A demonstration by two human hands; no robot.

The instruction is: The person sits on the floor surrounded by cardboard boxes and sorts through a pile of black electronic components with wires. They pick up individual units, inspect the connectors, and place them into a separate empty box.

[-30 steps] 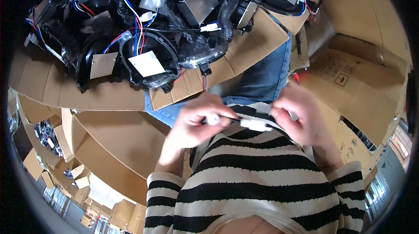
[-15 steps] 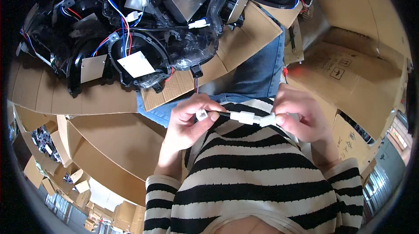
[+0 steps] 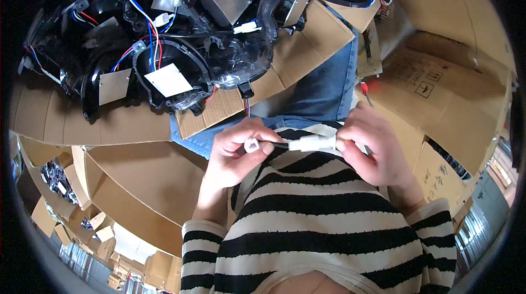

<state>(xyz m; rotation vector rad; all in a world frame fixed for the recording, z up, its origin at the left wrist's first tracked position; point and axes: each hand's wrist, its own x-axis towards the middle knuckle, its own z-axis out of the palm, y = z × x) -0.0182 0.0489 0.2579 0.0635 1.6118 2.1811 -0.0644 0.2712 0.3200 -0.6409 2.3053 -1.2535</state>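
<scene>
In front of my striped top, my left hand [image 3: 241, 149] pinches a short black cable [image 3: 280, 145] between thumb and finger. A small white connector [image 3: 251, 145] pokes out by that thumb. At the cable's right end are white plug connectors [image 3: 311, 143], lined up end to end. My right hand [image 3: 366, 145] is closed on their right end with thumb and fingertips. Whether the connectors are fully seated in each other cannot be made out.
Black lamp housings [image 3: 235, 61] with metal plates and coloured wires pile up on a cardboard sheet [image 3: 98, 121] ahead. A large open carton [image 3: 438, 86] stands on the right. More cartons [image 3: 137, 179] are at the left. My jeans [image 3: 323, 88] show beneath the cardboard's edge.
The right-hand end of the white connectors, tilted downward before, is now in line with the rest. My right hand has shifted slightly left and its grip has turned. My left hand has barely moved.
</scene>
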